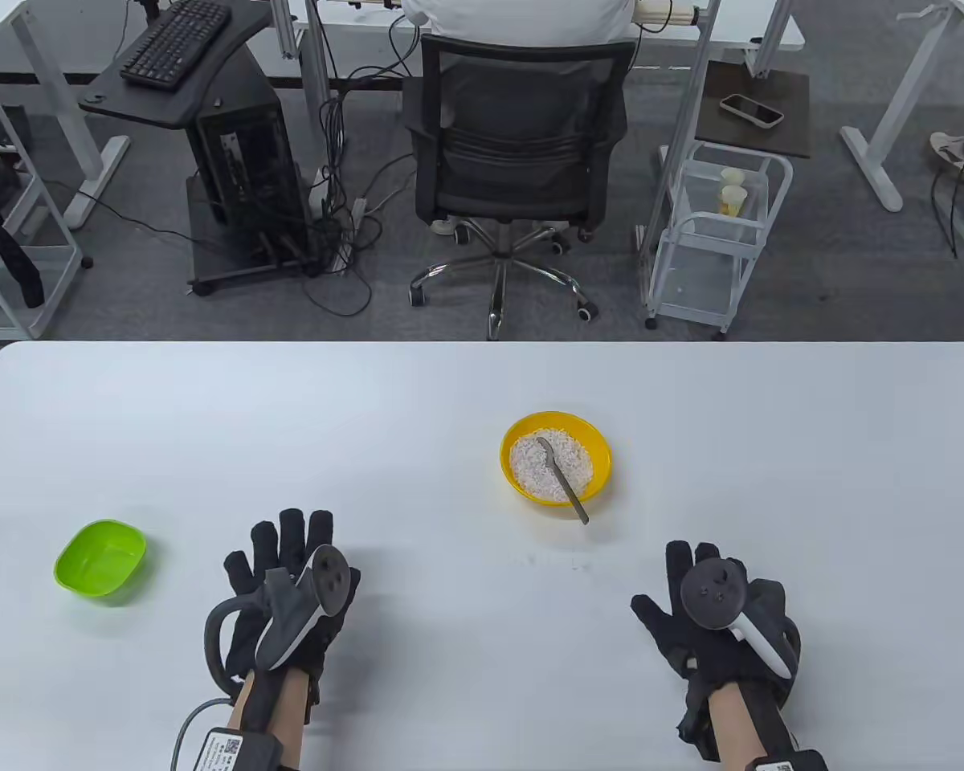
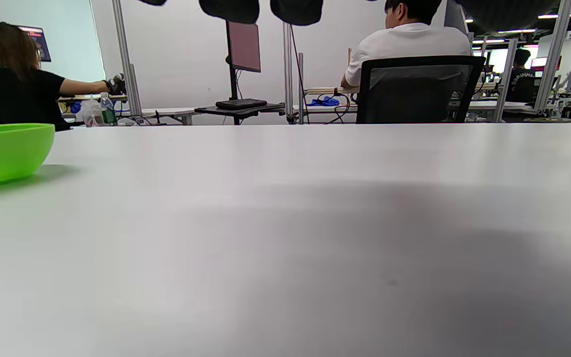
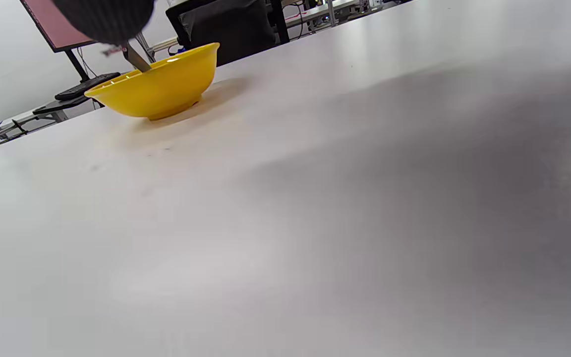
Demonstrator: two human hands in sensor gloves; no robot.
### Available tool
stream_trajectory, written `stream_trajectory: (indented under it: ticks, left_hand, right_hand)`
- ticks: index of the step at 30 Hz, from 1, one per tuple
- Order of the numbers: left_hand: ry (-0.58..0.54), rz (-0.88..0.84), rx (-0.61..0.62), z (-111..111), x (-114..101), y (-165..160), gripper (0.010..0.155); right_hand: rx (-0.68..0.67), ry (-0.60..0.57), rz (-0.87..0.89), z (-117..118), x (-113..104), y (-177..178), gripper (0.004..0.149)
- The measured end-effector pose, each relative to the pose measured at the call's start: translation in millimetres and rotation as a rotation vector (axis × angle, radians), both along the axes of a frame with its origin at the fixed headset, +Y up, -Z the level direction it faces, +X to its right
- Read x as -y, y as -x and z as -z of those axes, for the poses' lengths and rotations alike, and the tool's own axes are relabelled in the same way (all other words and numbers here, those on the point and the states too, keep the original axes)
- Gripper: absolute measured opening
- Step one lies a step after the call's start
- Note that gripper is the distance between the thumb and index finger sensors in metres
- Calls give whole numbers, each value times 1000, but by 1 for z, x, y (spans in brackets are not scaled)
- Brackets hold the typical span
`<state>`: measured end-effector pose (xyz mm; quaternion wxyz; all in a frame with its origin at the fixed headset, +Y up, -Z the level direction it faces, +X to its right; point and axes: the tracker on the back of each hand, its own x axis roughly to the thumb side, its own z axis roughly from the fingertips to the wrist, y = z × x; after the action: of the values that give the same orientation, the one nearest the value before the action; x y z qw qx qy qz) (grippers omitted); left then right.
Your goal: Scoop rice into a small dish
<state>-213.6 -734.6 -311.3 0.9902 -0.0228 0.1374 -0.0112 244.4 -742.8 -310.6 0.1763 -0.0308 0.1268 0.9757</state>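
A yellow bowl (image 1: 556, 458) of white rice (image 1: 550, 464) stands right of the table's middle, with a metal spoon (image 1: 563, 479) lying in it, handle over the near rim. It also shows in the right wrist view (image 3: 159, 84). A small green dish (image 1: 100, 556) sits empty at the left, seen too in the left wrist view (image 2: 3, 151). My left hand (image 1: 289, 578) lies flat and empty on the table, right of the dish. My right hand (image 1: 711, 602) lies flat and empty, near and to the right of the bowl.
The white table (image 1: 418, 401) ends at its far edge, with an office chair (image 1: 518, 161), a seated person and a computer cart (image 1: 209, 120) beyond. A wire trolley (image 1: 719, 233) stands at the back right.
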Motion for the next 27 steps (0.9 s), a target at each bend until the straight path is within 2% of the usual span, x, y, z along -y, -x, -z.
stream_trajectory:
  ticks: [7, 13, 18, 23, 25, 27]
  left_hand:
    - [-31, 5, -34, -4, -4, 5, 76]
    - [-11, 0, -54, -1, -2, 10, 76]
    - [-11, -32, -18, 0, -4, 0, 76]
    - [-87, 20, -39, 5, -36, 0, 74]
    - [-70, 44, -102, 9, -50, 13, 74]
    - [-121, 83, -197, 13, -66, 44, 74]
  right_hand:
    - [17, -36, 6, -3, -4, -3, 80]
    - [14, -15, 26, -1, -2, -4, 80]
    - [5, -18, 16, 3, -4, -1, 80]
    - [26, -47, 47, 0, -8, -7, 80]
    - [34, -40, 59, 0, -10, -10, 80]
    - [53, -65, 79, 1, -14, -15, 80]
